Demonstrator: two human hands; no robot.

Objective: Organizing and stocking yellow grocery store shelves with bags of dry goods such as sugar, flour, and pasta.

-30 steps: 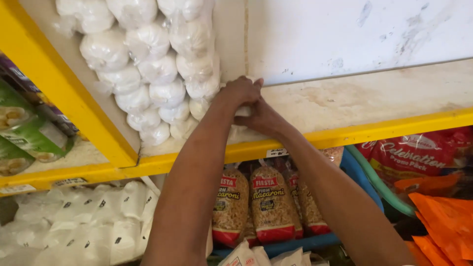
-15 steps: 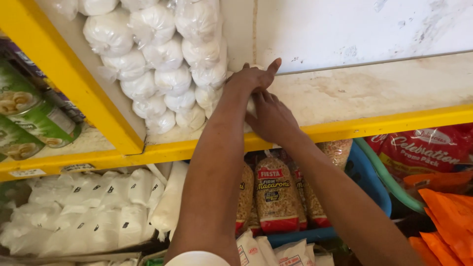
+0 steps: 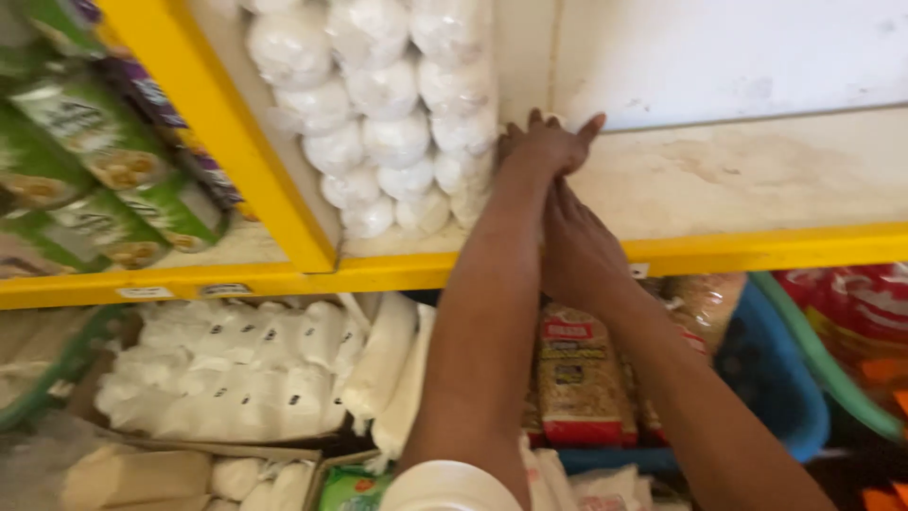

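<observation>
— What's at the far left of your view?

— Green packets stacked on the upper shelf, behind the yellow upright of the rack. Under them, on the lower shelf, lie white sacks packed side by side.

— And next to the upright?

— Rows of small white bags, round and knotted, piled in columns on the pale shelf board. That pile is what my hands are at. It sits in the compartment just right of the upright, running back toward the white wall.

— Where are your hands exactly?

— My left hand lies flat with the fingers spread, its edge against the right side of the pile. My right hand is just below it, pressed up against the left wrist, over the yellow front rail. So the hands are together, touching. Whether either one is clamped on a bag I cannot tell; the fingers cover that spot.

— Anything further right?

— Below the rail, clear packs of grain with red labels stand in a blue basket, and red packets sit at the edge.
</observation>
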